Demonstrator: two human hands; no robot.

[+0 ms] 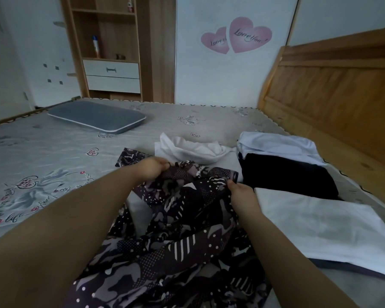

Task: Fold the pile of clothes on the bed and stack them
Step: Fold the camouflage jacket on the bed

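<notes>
A dark patterned garment (176, 236) with white dots and stripes lies crumpled in front of me on the bed (53, 156). My left hand (152, 168) grips its far edge on the left. My right hand (240, 193) pinches the same edge on the right. Behind it sits a crumpled white garment (187, 148). To the right lies a folded black garment (285, 174) with a white one (278, 144) on its far end. A folded white garment (329, 227) lies nearer, at my right.
A grey pillow (98, 116) lies at the far left of the bed. The wooden headboard (333, 94) rises along the right side. A wooden shelf unit with white drawers (112, 76) stands against the far wall.
</notes>
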